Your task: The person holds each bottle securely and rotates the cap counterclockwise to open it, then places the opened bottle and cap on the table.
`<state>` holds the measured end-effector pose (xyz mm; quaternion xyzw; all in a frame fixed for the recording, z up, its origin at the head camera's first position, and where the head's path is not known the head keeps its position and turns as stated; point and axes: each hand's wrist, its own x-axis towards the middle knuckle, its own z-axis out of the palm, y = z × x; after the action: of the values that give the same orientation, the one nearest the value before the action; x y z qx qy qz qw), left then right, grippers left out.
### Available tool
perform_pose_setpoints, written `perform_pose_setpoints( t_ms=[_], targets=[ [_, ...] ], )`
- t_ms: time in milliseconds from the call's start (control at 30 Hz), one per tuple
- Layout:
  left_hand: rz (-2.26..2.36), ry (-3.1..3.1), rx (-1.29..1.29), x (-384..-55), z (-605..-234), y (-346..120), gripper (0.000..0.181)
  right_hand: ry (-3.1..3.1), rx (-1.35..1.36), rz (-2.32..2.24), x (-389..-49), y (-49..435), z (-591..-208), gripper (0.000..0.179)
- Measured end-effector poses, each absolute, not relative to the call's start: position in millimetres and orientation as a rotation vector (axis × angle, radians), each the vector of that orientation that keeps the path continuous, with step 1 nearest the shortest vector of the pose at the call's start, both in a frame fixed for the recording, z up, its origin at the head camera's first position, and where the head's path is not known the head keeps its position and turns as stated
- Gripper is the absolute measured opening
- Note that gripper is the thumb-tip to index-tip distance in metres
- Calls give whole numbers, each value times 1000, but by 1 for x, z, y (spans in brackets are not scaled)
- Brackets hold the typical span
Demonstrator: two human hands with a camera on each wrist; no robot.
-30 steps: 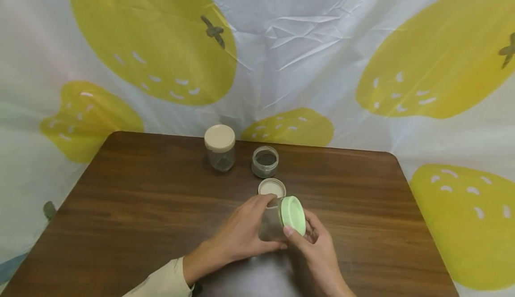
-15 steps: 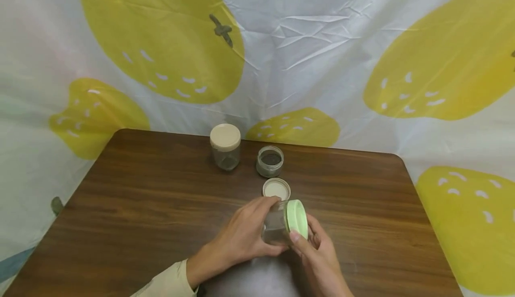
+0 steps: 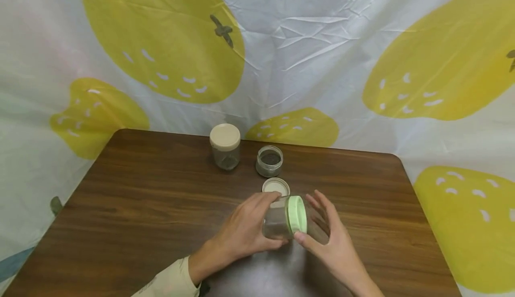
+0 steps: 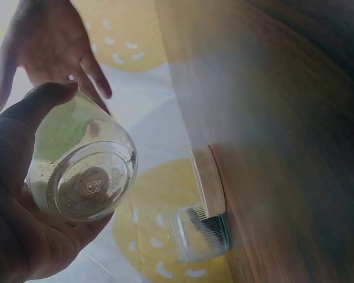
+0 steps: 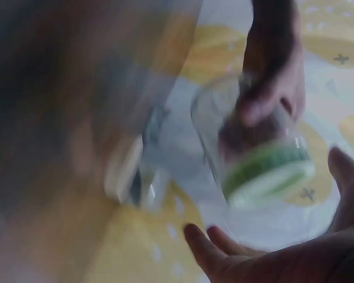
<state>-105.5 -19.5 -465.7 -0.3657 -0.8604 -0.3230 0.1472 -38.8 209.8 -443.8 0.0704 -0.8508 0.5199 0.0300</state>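
My left hand [image 3: 243, 227] grips a clear glass jar [image 3: 276, 225] by its body, tipped on its side above the table. A pale green lid [image 3: 297, 215] sits on the jar's mouth, facing right. My right hand [image 3: 338, 243] is spread around the lid side, fingers extended. In the right wrist view, a gap shows between those fingers and the green lid [image 5: 270, 177]. The left wrist view looks at the bottom of the jar [image 4: 91, 177]. Just beyond the left fingers lies a cream lid [image 3: 276, 185], partly hidden by them.
On the brown wooden table [image 3: 161, 198], a small uncovered glass jar [image 3: 268, 168] with a dark inside stands behind the cream lid. To its left is a taller glass jar [image 3: 226, 158] topped with a cream lid. A lemon-printed curtain [image 3: 306, 64] hangs along the back edge.
My right hand has let go of the green lid and spread its fingers, shifting right. The left hand keeps its grip on the jar, nearly in place.
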Motion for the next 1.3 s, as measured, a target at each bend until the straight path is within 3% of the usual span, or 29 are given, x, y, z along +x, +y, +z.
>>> perform_pose_setpoints(
  t_ms=[233,733,1300],
  targets=[
    [-883,-2500,-1035,-106,-467,-20,97,-2825,282,1142,-49,222,-427,100],
    [-691,-2425,-1065,-104,-466,-16,96,-3065,193,821,-67,215,-416,47],
    [-613,-2337,-1049,-105,-471,-11,97,-3090,114,1098,-72,212,-426,43]
  ],
)
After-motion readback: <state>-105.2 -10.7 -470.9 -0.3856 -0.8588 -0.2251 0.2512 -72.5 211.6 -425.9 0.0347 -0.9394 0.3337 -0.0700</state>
